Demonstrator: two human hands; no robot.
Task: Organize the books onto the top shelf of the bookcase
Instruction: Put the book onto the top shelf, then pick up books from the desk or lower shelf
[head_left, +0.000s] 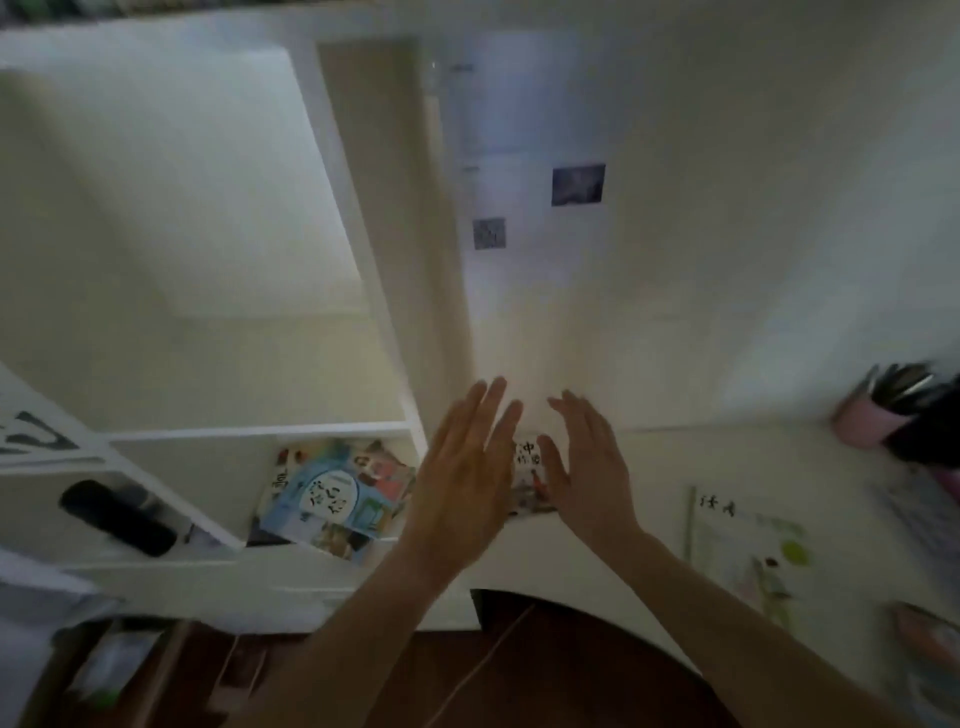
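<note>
Both hands reach forward near the middle of the frame with fingers straight and spread, neither one curled round anything. The left hand and the right hand face each other, palms turned inward, and between them lies a small book with dark characters on a pale cover, resting on the white table. The right thumb appears to touch the book's right edge, while the left hand covers its left edge; whether it touches there cannot be told. The grip of each hand is open and flat. Just to the left of the left hand, in a low compartment of the white bookcase, a stack of books lies tilted, a light blue cover on top. The taller compartment above it fills the upper left of the frame. Further left, in another low compartment, sits a dark oblong object, too blurred to identify. At the right, a pale book with green marks lies flat on the table, well apart from the hands, and a pink pen cup stands near the right edge.
</note>
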